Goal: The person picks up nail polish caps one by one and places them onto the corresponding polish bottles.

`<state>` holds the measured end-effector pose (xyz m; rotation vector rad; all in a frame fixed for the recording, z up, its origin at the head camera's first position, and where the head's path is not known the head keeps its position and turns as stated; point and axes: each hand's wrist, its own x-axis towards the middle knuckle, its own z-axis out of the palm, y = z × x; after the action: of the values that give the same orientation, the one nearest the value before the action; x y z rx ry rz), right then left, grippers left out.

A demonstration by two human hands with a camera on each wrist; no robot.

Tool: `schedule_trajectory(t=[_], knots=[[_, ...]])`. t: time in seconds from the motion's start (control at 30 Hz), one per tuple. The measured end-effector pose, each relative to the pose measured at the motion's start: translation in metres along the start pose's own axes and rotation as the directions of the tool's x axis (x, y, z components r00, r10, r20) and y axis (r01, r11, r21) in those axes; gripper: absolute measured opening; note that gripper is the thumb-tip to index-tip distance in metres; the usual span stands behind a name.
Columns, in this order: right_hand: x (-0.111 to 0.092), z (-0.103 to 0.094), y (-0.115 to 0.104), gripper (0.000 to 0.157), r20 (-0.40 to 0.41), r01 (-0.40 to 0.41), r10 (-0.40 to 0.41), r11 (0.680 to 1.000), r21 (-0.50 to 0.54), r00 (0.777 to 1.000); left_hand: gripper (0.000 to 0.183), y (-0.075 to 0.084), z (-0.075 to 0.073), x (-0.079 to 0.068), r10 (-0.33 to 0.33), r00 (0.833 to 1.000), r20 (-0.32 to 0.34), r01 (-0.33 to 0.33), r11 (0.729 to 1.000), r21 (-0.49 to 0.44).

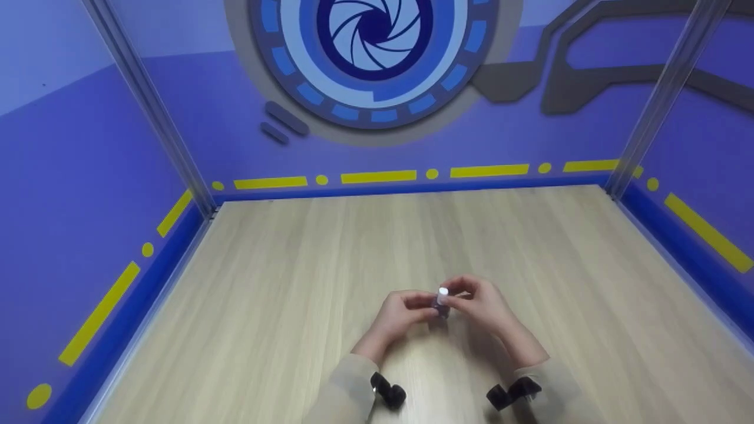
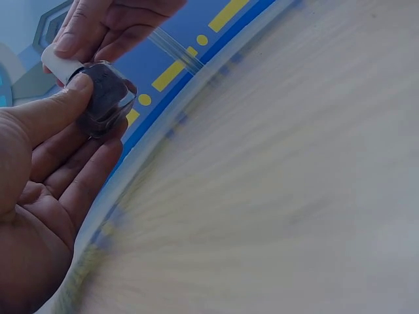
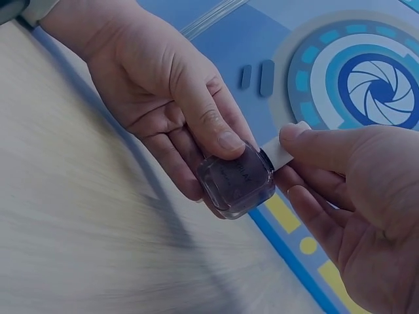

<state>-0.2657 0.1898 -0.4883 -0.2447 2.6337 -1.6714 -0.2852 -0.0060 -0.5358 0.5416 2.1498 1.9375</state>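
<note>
A small nail polish bottle [image 3: 237,183] of clear glass with dark contents and a white cap [image 3: 277,152] is held between both hands. My left hand [image 1: 400,313] pinches the glass body, its thumb lying across the shoulder and its fingers behind. With thumb and fingertips, my right hand [image 1: 484,303] grips the white cap. The cap sits against the bottle's dark neck. In the left wrist view the bottle [image 2: 107,98] tilts, cap toward the upper left. Lettering shows on the glass in the right wrist view.
Beneath the hands spreads a light wood-grain table [image 1: 283,282]. Blue panels [image 1: 194,112] with yellow dashes stand along its back and sides, joined by clear corner posts [image 1: 147,100]. Each sleeved wrist bears a black strapped device [image 1: 389,393].
</note>
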Motion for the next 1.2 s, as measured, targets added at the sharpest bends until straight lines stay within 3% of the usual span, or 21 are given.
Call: schedule_trajectory(t=[0.17, 0.33, 0.53, 0.73, 0.97, 1.2], knots=[[0.000, 0.000, 0.001, 0.029, 0.018, 0.013, -0.014, 0.999, 0.044, 1.000, 0.027, -0.001, 0.000, 0.001, -0.007, 1.000, 0.000, 0.007, 1.000, 0.000], [0.000, -0.003, 0.001, 0.035, 0.083, 0.085, -0.094, 0.991, 0.105, 0.992, 0.027, 0.002, 0.000, 0.000, -0.021, 1.000, -0.010, 0.021, 0.999, 0.026], [-0.004, -0.004, -0.009, 0.030, 0.116, 0.130, -0.145, 0.983, 0.127, 0.983, 0.026, 0.021, 0.000, -0.008, -0.023, 1.000, -0.016, 0.024, 0.999, 0.036], [-0.013, -0.006, -0.028, 0.026, 0.102, 0.122, -0.131, 0.988, 0.092, 0.986, 0.026, 0.027, 0.001, -0.012, -0.010, 1.000, -0.013, 0.011, 1.000, 0.016], [0.001, 0.000, 0.004, 0.026, 0.058, 0.056, -0.061, 0.994, 0.091, 0.996, 0.028, 0.027, 0.001, -0.011, 0.033, 0.999, -0.003, -0.033, 0.999, 0.014], [0.000, 0.002, 0.004, 0.024, 0.020, 0.052, -0.053, 0.997, 0.060, 0.998, 0.028, 0.009, 0.002, -0.003, 0.032, 0.999, -0.008, -0.032, 0.999, 0.001]])
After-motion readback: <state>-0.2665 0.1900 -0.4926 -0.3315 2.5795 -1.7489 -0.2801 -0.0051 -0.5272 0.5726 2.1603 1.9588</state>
